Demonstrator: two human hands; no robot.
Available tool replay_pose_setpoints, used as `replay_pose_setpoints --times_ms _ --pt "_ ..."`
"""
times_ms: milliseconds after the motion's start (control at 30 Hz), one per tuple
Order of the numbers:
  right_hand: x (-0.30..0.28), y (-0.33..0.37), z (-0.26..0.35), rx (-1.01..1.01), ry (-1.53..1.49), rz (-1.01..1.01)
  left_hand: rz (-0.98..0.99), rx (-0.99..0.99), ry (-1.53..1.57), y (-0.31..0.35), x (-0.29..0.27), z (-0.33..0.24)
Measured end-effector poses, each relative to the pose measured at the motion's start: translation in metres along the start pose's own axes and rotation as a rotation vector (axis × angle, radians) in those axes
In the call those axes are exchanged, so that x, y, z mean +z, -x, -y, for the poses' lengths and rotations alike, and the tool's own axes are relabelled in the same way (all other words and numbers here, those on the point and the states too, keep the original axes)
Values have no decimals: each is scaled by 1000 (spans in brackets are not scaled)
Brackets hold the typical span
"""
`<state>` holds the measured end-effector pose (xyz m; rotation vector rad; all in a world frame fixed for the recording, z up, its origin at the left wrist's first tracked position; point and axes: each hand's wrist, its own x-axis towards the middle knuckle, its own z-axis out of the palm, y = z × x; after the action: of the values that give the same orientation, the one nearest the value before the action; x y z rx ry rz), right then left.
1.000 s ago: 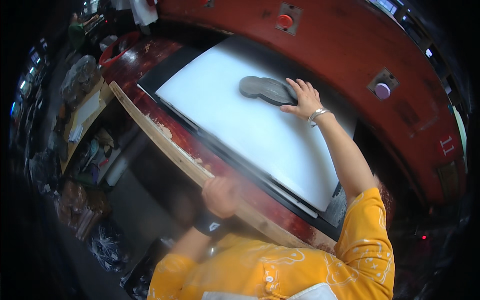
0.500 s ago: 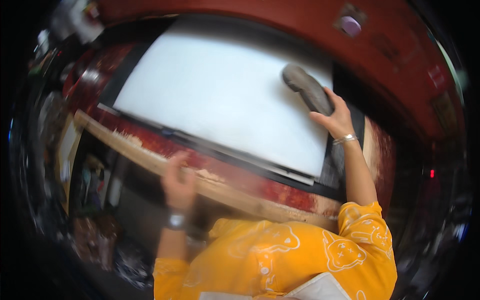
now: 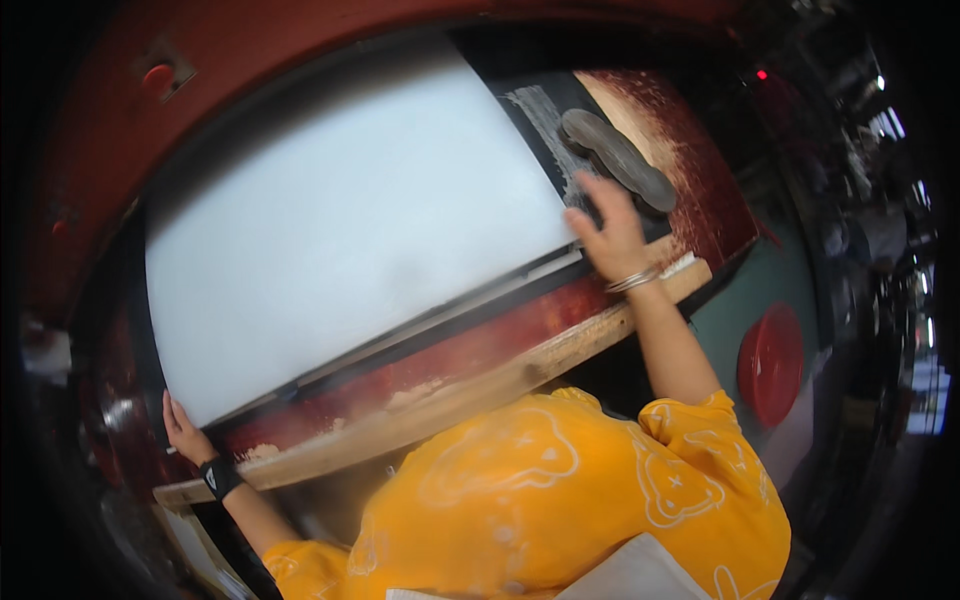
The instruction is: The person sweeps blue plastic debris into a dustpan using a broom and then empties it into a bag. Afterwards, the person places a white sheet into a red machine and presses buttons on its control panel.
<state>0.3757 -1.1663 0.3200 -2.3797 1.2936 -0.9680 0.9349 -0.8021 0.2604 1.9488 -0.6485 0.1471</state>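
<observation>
A large white sheet (image 3: 350, 230) lies on a dark board on the red table. At its near left corner, my left hand (image 3: 183, 428) reaches along the edge with its fingers stretched out; whether they grip the corner is too small to make out. My right hand (image 3: 612, 228) is open beside the near right corner, thumb and fingers apart and nothing held. Just beyond it, a long grey-brown rubbing block (image 3: 622, 160) with rounded ends rests on the dark margin right of the sheet.
A worn wooden strip (image 3: 440, 405) runs along the front of the red table (image 3: 480, 335). Grey streaks (image 3: 540, 112) mark the dark board beside the block. To the right, lower than the tabletop, stands a red basin (image 3: 771, 365). A red wall (image 3: 100, 130) rises behind.
My right hand has let go of the rubbing block, which now lies right of the sheet. My left hand has moved from the table's front to the sheet's near left corner. The view has turned.
</observation>
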Motion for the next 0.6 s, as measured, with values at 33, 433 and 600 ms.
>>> replay_pose_setpoints --times_ms 33,433,600 --pt "10 5 11 117 -164 104 64 -17 21 -1 0 0" --pt "24 25 37 211 -82 -76 74 -27 125 0 0 2" --pt "23 28 35 185 -51 -69 87 -39 31 -1 -4 2"
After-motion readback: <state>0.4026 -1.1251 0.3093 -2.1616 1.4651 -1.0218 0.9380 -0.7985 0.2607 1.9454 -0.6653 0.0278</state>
